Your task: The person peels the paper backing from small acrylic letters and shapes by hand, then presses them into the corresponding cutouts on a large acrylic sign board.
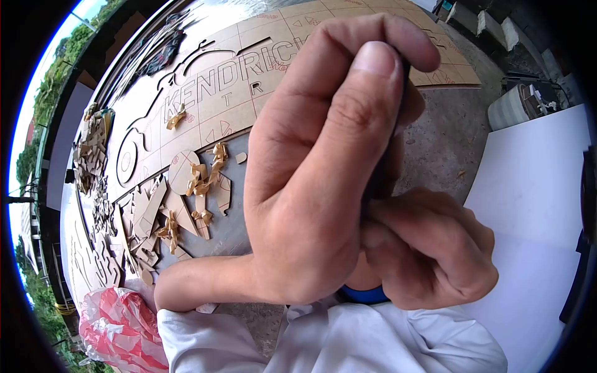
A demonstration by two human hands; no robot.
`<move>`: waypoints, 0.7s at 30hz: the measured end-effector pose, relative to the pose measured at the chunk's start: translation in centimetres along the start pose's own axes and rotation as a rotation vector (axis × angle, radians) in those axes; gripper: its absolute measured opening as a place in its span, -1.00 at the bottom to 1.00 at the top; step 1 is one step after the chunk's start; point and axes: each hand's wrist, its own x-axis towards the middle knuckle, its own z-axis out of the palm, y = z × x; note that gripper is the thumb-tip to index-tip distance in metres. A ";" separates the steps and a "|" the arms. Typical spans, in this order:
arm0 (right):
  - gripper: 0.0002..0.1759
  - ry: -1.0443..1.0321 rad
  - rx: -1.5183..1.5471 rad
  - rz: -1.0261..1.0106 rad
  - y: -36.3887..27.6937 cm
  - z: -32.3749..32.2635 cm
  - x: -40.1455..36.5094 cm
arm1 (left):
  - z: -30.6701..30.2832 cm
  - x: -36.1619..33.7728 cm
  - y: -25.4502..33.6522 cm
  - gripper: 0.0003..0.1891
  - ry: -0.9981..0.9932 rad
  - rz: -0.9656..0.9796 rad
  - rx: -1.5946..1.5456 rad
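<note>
Close to the camera, my left hand (311,168) is closed, thumb pressed against curled fingers. Between them is a thin dark piece (380,177), seen nearly edge-on, so its shape is hidden. My right hand (435,248) is pinched at the lower end of that piece, its fingertips touching or almost touching it. What the right fingers grip, if anything, is hidden. Behind my left hand lies a large brown-faced sheet (217,118) with cut-out lettering reading "KENDRICK" and curved outlines.
Crumpled brown paper strips (199,180) and loose brown cut pieces (149,208) lie left of my hands. A pink-and-white plastic bag (121,326) sits at lower left. White panels (528,180) stand on the right, near a round container (510,109). Concrete blocks (491,28) are at upper right.
</note>
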 end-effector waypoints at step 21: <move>-0.86 0.072 0.097 0.035 0.1 1.0 -0.6 | -1.1 0.1 0.4 -0.57 -0.101 -0.171 -0.234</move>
